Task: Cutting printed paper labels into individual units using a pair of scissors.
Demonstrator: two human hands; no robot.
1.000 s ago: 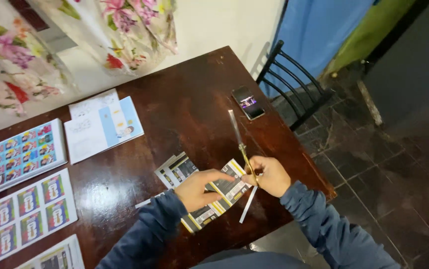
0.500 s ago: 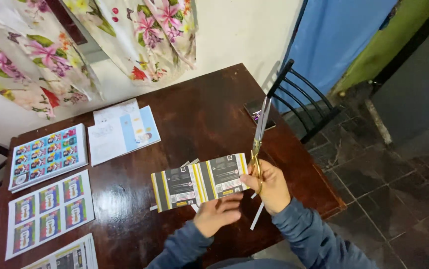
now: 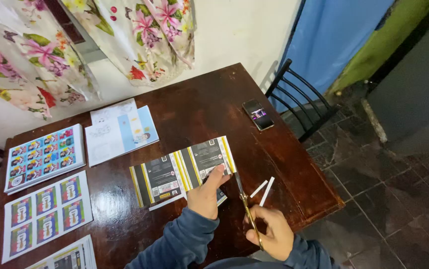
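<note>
Fingers of the left hand point(image 3: 205, 197) are pinched shut on the printed label sheet point(image 3: 184, 169), held just above the dark wooden table point(image 3: 199, 109), while gold-handled scissors point(image 3: 247, 211) are gripped closed-fisted in the right hand point(image 3: 274, 234) at the sheet's right edge, beside two white paper strips point(image 3: 263, 189).

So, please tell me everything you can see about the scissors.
The scissors have slim metal blades and yellowish handles. The right hand holds the handles near the table's front edge. The blades point away from the person, the tip reaching the right edge of the printed sheet, which the left hand holds up. Whether the blades are open or closed is unclear. Two white paper strips lie just to their right.
</note>
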